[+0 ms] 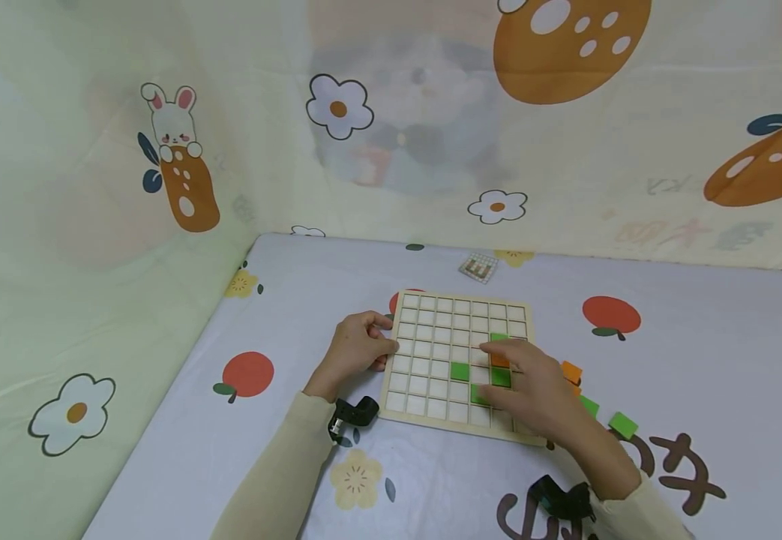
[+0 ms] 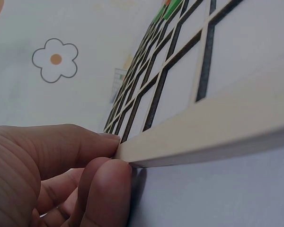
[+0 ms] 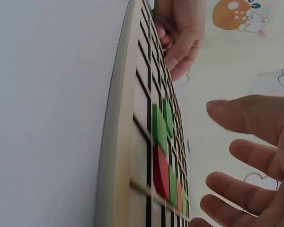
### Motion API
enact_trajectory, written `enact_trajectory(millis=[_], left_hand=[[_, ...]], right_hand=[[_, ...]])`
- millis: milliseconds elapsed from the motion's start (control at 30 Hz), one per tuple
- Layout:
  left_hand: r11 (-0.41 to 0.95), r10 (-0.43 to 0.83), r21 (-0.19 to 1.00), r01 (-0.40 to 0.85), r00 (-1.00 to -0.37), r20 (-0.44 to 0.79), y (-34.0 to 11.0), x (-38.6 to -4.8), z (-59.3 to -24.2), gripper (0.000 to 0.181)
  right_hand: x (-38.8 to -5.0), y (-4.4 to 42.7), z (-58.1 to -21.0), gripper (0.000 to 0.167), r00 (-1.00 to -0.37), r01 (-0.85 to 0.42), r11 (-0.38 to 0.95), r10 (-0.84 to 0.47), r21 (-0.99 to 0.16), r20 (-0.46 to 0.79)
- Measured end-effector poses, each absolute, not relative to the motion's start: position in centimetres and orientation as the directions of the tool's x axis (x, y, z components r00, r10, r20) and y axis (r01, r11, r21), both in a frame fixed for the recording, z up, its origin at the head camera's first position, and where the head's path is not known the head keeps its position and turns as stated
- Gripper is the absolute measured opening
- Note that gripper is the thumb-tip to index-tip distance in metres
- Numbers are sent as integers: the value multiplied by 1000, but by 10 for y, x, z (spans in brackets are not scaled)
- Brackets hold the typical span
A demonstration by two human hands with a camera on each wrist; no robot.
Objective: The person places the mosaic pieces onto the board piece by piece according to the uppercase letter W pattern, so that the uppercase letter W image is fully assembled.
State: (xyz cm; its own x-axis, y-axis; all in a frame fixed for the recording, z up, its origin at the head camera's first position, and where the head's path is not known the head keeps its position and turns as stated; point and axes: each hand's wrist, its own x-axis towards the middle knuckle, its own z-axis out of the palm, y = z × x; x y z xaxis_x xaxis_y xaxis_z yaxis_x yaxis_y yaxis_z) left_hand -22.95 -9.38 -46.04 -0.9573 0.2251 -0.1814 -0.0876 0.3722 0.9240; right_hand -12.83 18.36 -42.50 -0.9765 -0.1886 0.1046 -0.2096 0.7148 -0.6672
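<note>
A pale wooden grid board lies flat, with several green tiles and an orange tile in its cells towards the right. The right wrist view also shows a red tile among them, hidden by my hand in the head view. At the board's left edge, my left hand holds the rim between thumb and forefinger. Over the right part of the board hovers my right hand. Its fingers are spread apart, with nothing between them.
Right of the board lie loose tiles, such as an orange tile and a green tile, partly behind my right hand. A small patterned card lies beyond the board's far edge. A printed cloth covers the table, and curtains hang behind.
</note>
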Motion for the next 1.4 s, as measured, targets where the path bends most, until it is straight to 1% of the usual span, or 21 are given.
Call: enact_trajectory(millis=[200,400,600,767,867,1033,1133,1233,1400], left_hand=[[376,226,923,-83,-958,-179,-94,-229,-461,29],[376,231,923,-80,-957,-177,-95,-229,-459,29],[380,218,921,-88,-959,-181,-95,-227,-457,29],[379,214,921,-90,-960,-182,-94,-227,-456,29],[376,216,922,-93,-959,-185,-93,-226,-456,29],[375,211,922,-99,-959,-189,-93,-227,-457,29],[373,210,923,-100,-959,-189,-93,-227,-457,29],[371,213,923,-100,-958,-189,-93,-227,-457,29],[373,218,922,-98,-957,-190,-93,-228,-458,29]], right_hand=[[-119,204,-426,60,-978,-207,724,-173,-658,117],[-115,232,-430,69,-989,-146,805,-117,-574,88],[-117,260,-435,70,-994,-105,859,-83,-501,67],[-120,275,-438,70,-998,-53,879,-37,-474,43],[-122,281,-439,67,-999,-28,890,-15,-455,31],[-128,284,-439,52,-1000,-9,894,-2,-448,17],[-132,285,-437,44,-999,18,884,-7,-467,-50],[-135,285,-436,41,-992,51,873,-10,-485,-122],[-139,283,-435,39,-984,106,851,14,-514,-180]])
